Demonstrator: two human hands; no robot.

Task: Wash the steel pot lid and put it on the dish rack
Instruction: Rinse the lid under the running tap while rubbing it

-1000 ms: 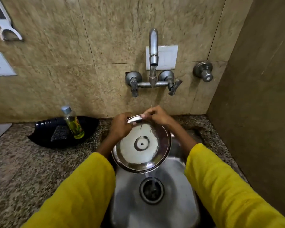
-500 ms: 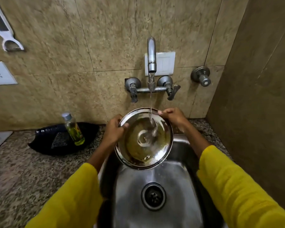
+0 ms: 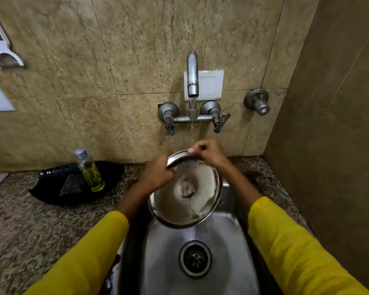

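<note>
The round steel pot lid [image 3: 185, 194] is held tilted over the steel sink [image 3: 170, 250], its hollow underside facing me. My left hand [image 3: 158, 173] grips the lid's upper left rim. My right hand [image 3: 209, 152] pinches the top rim from the right. Water runs in a thin stream from the wall tap [image 3: 192, 73] and falls onto the top edge of the lid between my hands. No dish rack is in view.
A small bottle of yellow-green liquid [image 3: 88, 169] stands on a black tray [image 3: 51, 188] on the speckled granite counter [image 3: 30, 231] to the left. The sink drain [image 3: 194, 258] lies below the lid. A tiled side wall closes the right.
The lid has been turned and lowered a little under the stream. My right hand has slid from the right rim to the top rim, closer to my left hand.
</note>
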